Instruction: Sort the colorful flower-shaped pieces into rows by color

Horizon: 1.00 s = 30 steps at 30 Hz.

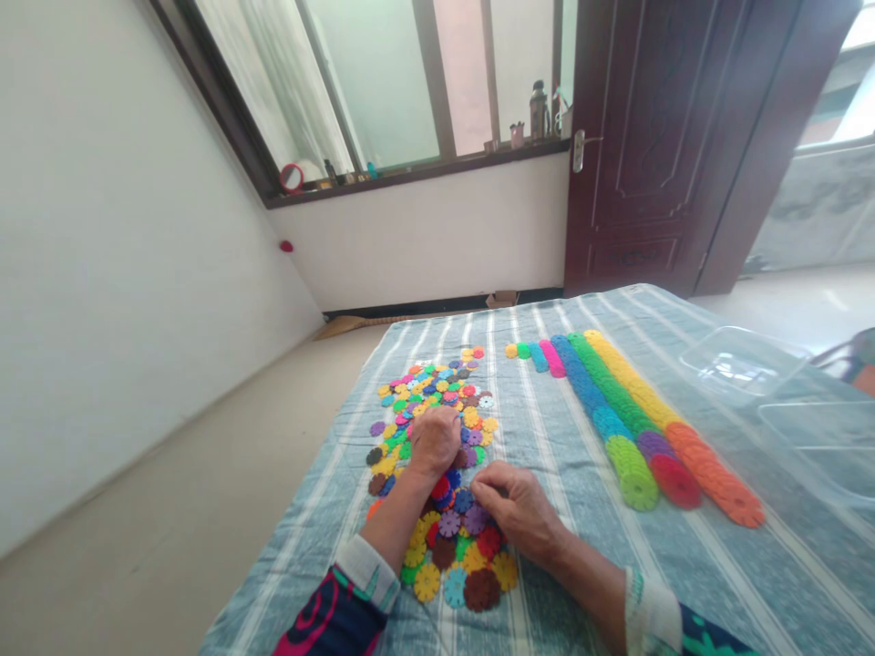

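A heap of small coloured plastic snowflake discs (pixel 437 401) lies spread on a blue-and-white striped cloth (pixel 547 437) over a table. My left hand (pixel 433 439) rests knuckles-up on the middle of the heap, fingers curled down among the discs. My right hand (pixel 514 510) sits at the heap's near right edge with its fingers pinched together; what they hold is hidden. To the right lie long stacked rows of discs (pixel 619 410) sorted by colour: pink, blue, green, yellow, orange, purple, red.
Two clear plastic lids or containers (pixel 745 360) lie on the cloth at the far right. A dark wooden door (pixel 656 137) stands behind the table. A window sill (pixel 424 169) with bottles runs along the back wall. Bare floor lies to the left.
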{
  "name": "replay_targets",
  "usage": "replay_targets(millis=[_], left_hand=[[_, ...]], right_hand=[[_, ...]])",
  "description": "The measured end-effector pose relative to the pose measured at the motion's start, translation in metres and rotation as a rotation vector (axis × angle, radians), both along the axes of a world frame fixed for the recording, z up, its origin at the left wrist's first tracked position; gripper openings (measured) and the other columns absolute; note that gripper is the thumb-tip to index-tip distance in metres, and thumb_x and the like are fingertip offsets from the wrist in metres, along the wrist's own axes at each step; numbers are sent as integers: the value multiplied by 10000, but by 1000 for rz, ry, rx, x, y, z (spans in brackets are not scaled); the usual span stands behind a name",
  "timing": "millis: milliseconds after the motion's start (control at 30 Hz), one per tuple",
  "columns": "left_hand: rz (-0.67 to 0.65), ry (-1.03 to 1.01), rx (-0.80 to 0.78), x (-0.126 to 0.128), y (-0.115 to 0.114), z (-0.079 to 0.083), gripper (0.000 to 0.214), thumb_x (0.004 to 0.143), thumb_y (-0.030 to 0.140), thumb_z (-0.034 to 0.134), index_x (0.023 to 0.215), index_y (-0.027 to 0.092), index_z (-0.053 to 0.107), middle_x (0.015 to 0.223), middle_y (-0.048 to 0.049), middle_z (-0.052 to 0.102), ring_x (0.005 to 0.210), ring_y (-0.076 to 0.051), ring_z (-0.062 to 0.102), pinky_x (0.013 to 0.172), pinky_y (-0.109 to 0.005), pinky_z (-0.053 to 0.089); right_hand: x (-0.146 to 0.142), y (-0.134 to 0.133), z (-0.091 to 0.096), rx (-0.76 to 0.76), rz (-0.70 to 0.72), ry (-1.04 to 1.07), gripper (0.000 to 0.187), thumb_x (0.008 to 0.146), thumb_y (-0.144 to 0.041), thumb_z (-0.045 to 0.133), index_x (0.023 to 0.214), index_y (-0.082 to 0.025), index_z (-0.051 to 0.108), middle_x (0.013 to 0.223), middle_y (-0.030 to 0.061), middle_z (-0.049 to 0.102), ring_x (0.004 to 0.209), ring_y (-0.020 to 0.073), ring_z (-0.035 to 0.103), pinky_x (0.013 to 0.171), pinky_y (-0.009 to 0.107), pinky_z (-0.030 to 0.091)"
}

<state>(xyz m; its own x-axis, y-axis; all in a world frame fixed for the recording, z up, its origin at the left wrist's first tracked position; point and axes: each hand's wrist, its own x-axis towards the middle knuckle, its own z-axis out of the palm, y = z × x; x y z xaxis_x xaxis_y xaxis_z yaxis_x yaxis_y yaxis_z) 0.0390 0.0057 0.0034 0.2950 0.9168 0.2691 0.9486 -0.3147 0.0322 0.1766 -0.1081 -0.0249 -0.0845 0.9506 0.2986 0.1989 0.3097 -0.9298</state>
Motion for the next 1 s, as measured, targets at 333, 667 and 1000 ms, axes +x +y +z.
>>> replay_targets(millis=[333,667,1000], left_hand=[[-15,-344,71,-12,12,-6,245,836,141,507,824,191,746,891,-61,754,897,-193,677,895,-317,510],[-49,-605,-43,-6,16,9,205,789,235,550,790,192,751,808,-23,741,792,-180,666,801,-293,515],[-205,-543,-160,66,46,15,198,769,169,553,766,169,752,726,-13,704,723,-148,628,716,-241,471]], right_hand=[[2,2,-1,-32,10,10,256,854,-283,532,658,-163,644,671,-3,572,674,129,528,657,245,401],[10,7,11,-157,132,62,241,787,-231,537,559,-162,575,552,-41,448,564,94,416,544,214,329],[43,4,7,-139,176,83,210,772,-244,580,589,-167,649,569,-33,524,565,98,447,537,213,338]])
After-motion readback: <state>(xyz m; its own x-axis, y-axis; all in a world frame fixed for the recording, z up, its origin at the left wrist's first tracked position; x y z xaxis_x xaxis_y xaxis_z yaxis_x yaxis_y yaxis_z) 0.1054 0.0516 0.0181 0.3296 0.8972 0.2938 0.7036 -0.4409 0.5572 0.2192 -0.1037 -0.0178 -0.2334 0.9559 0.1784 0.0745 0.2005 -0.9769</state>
